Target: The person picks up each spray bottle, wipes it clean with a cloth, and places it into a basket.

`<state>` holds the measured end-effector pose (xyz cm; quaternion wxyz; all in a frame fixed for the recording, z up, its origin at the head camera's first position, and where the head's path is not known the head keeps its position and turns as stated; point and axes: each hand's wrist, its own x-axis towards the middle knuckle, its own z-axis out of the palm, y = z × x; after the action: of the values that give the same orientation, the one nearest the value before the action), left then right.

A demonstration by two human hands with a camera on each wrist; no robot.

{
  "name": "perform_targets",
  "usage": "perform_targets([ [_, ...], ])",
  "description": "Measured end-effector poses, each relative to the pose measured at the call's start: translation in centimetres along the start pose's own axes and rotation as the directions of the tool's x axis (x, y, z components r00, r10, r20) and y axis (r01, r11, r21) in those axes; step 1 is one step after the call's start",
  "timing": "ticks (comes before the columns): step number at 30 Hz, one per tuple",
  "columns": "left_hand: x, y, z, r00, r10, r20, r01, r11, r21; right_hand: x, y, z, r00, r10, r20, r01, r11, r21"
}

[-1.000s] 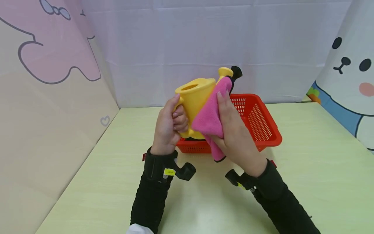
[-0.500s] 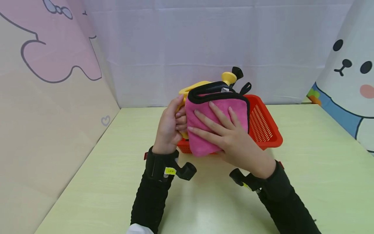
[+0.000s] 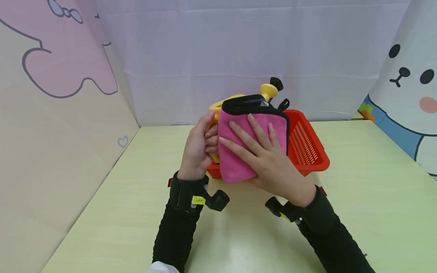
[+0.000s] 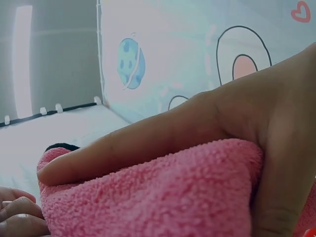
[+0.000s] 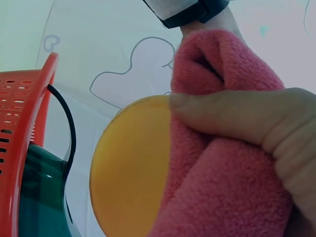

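A yellow watering can (image 3: 225, 101) is held up above the table, its round spout end (image 3: 268, 91) showing at the upper right. My left hand (image 3: 197, 148) grips its handle, fingers curled round. A folded pink cloth (image 3: 233, 165) with black edging covers most of the can's near side. Spread across the cloth, my right hand (image 3: 268, 161) presses it to the can. In the right wrist view, the thumb lies over a fold of cloth (image 5: 222, 173), beside the can's yellow bottom (image 5: 131, 168). The left wrist view shows cloth (image 4: 163, 192) bunched between the right thumb and finger.
Right behind the can, a red slotted basket (image 3: 308, 148) stands on the pale table (image 3: 232, 235). A dark green object (image 5: 42, 192) with a black loop is in it. A black flared piece (image 3: 277, 83) rises behind the spout. Printed curtains border the table.
My right hand has swung the cloth from the can's right side round onto its near face, fingers now spread. The can has turned slightly. My left hand has kept its grip.
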<state>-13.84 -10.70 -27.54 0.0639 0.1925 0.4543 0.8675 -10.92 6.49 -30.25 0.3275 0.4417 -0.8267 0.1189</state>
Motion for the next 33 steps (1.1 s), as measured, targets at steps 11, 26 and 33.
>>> perform_targets([
  [11,-0.1,0.2,0.2,0.999,-0.036,0.001,0.036,0.998,0.051,-0.1,0.7,-0.1,0.994,0.060,-0.095,-0.060,0.998,0.005],
  [26,-0.2,0.4,0.1,0.999,-0.036,-0.026,0.037,0.998,0.050,-1.1,2.4,-1.8,0.957,0.238,0.163,-0.275,0.924,0.264],
  [33,-0.2,0.4,0.0,0.999,-0.030,-0.017,0.030,0.998,0.048,-0.9,2.4,-2.0,0.970,0.212,0.117,-0.234,0.947,0.219],
])
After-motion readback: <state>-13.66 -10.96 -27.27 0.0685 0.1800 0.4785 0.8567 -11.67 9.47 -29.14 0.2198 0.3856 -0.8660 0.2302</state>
